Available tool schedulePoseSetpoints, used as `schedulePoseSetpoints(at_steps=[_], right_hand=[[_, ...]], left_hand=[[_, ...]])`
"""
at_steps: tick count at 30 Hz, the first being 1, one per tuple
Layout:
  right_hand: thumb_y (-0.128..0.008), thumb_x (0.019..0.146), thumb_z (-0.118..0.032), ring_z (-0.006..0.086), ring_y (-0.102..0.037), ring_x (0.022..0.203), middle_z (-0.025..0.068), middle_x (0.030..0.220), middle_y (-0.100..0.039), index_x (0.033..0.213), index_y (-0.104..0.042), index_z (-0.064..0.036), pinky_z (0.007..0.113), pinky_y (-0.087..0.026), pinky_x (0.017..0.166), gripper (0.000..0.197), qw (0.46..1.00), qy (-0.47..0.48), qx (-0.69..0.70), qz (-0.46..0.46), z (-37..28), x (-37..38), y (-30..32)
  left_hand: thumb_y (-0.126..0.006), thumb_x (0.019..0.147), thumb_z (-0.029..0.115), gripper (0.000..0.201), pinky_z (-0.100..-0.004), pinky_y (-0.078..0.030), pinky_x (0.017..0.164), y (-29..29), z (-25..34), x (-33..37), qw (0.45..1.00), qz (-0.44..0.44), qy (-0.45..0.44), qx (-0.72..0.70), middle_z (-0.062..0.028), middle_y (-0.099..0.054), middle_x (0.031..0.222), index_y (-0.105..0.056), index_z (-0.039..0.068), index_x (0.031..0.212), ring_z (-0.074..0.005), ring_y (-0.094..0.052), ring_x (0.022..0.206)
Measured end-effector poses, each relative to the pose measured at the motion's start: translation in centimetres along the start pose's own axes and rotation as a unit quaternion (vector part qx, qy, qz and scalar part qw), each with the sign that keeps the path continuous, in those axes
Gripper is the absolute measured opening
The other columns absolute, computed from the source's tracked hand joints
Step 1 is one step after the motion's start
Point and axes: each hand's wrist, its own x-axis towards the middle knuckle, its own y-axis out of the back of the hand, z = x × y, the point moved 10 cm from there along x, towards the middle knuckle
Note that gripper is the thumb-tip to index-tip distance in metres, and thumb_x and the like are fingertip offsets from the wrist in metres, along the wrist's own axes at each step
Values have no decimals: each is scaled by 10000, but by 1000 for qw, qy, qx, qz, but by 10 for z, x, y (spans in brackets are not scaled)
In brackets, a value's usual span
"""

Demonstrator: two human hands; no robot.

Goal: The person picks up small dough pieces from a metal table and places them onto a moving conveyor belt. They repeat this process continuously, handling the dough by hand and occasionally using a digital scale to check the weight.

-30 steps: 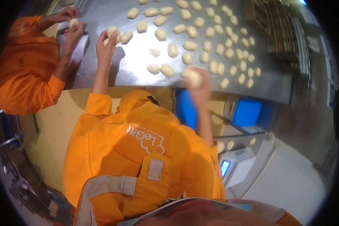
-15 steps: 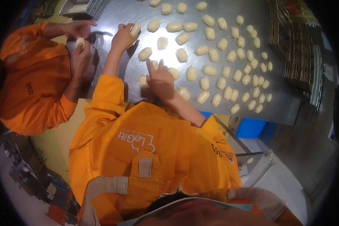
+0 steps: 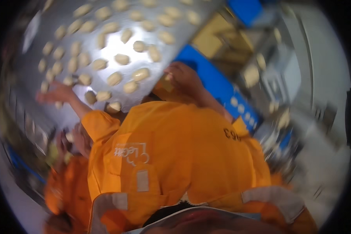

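Observation:
Over the table's left part, my left hand (image 3: 56, 93) is stretched out flat among the dough pieces, with nothing seen in it. A pale oval dough piece (image 3: 68, 80) lies right beside its fingers. My right hand (image 3: 184, 79) hangs at the near right edge of the metal table (image 3: 105, 80), with its fingers partly bent. Blur hides whether anything is between those fingers. Nearest to it on the tabletop is a shiny dough piece (image 3: 140, 74). Several more dough pieces (image 3: 121, 59) lie spread over the metal.
A long blue container (image 3: 218, 87) runs beside the table, past my right hand. Behind it is a tan surface (image 3: 218, 33). At the lower left, a co-worker's hands (image 3: 80, 138) are close to my left arm, around a pale piece (image 3: 69, 137). Blurred metal racks (image 3: 29, 121) stand at the far left.
The view has swung to the right, bringing in the blue container. My left hand has let go of its dough piece and lies stretched out. My right hand has moved from the dough to the table's edge.

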Motion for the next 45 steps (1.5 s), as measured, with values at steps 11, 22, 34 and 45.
schedulePoseSetpoints(at_steps=[11,22,34,45], right_hand=[[-601,793,-86,323,-590,1023,126,1097,-611,1121,-634,-145,478,-461,847,335,848,-347,-331,226,204,-362,84],[-513,899,-219,282,-431,1258,124,1247,-517,1252,-506,-89,590,-383,983,376,297,-43,646,702,234,-606,134],[-668,792,-197,342,-594,1001,127,1087,-553,1258,-534,-257,419,-519,825,489,849,-473,-148,184,328,-673,174],[-520,915,-226,195,-596,863,72,1007,-594,1091,-561,-76,318,-508,747,234,446,-243,440,740,288,-682,193]], left_hand=[[-693,759,138,644,-596,-117,1116,144,464,-375,601,-280,-513,-546,-186,-352,1423,-356,142,1309,-393,-289,1363],[-602,813,127,423,-422,-442,932,244,559,-736,305,-524,-714,-348,-121,-545,1147,-536,171,1228,-314,-540,1073],[-635,820,171,378,-334,-518,668,194,585,-834,222,-942,-201,-153,-100,-576,930,-513,100,1170,-180,-596,769],[-750,669,281,493,-446,-518,758,220,593,-872,363,-643,-639,-217,-139,-612,1070,-594,135,1113,-354,-640,870]])
